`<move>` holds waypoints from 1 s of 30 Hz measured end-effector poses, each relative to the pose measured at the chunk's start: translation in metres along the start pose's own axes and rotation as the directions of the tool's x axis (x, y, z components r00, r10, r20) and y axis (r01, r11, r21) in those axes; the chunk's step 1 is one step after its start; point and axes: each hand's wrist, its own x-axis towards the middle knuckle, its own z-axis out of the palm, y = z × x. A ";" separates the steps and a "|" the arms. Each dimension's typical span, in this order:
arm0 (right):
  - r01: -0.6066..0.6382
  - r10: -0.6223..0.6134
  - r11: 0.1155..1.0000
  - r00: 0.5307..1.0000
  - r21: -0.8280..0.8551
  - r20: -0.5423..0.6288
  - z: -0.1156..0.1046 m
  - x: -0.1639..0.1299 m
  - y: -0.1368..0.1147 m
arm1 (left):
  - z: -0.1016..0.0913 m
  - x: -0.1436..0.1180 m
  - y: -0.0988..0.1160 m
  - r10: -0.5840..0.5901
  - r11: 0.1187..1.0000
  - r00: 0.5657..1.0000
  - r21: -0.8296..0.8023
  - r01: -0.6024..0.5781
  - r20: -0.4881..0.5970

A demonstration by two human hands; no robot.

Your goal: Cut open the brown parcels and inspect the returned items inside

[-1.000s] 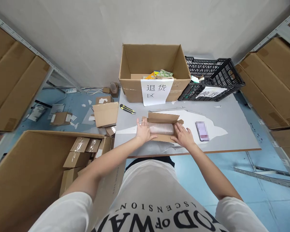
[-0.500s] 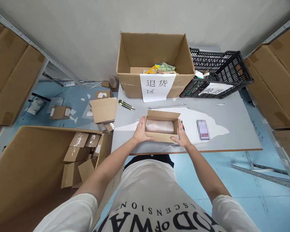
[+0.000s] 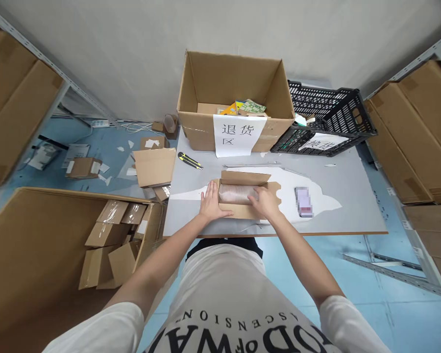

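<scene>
A small open cardboard box lies on the table with its flaps folded out. Inside it is a cylindrical item in clear wrap; what is under the wrap I cannot make out. My left hand grips the box's left end, with its fingers along that end and its thumb stretched over the front side. Over the right end of the box, my right hand has its thumb and fingers closed on the end of the wrapped item. The fingertips are partly hidden.
Behind stand a large labelled carton and a black plastic crate. A box cutter lies left, a phone right, on the table. A big carton with smaller boxes stands at lower left.
My right hand has moved left from the box's right end onto the wrapped item, leaving the right end flap spread outward. My left hand stays at the left end.
</scene>
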 end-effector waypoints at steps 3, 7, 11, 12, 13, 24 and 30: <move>-0.253 0.258 0.966 0.947 -0.046 0.194 0.017 0.039 -0.014 | 0.001 -0.001 0.003 -0.020 1.000 1.000 0.004 0.020 -0.014; -0.401 0.406 0.912 0.855 -0.084 0.322 0.044 0.079 -0.011 | 0.005 -0.001 0.005 -0.043 0.999 0.998 0.008 0.044 -0.034; -0.447 0.457 0.887 0.805 -0.119 0.378 0.062 0.100 -0.005 | 0.007 0.000 0.006 -0.059 0.998 0.998 -0.001 0.059 -0.037; -0.461 0.473 0.878 0.793 -0.130 0.384 0.066 0.103 -0.004 | 0.007 0.000 0.007 -0.067 0.998 0.997 -0.006 0.066 -0.035; -0.475 0.490 0.869 0.781 -0.142 0.386 0.069 0.105 -0.004 | 0.007 0.001 0.007 -0.073 0.997 0.997 -0.011 0.073 -0.032; -0.464 0.475 0.877 0.791 -0.126 0.385 0.084 0.103 -0.020 | 0.010 0.001 0.004 -0.074 0.997 0.997 -0.029 0.073 -0.029; -0.435 0.421 0.899 0.835 -0.043 0.353 0.077 0.101 -0.020 | 0.012 0.002 0.003 -0.062 0.998 0.998 -0.029 0.061 -0.024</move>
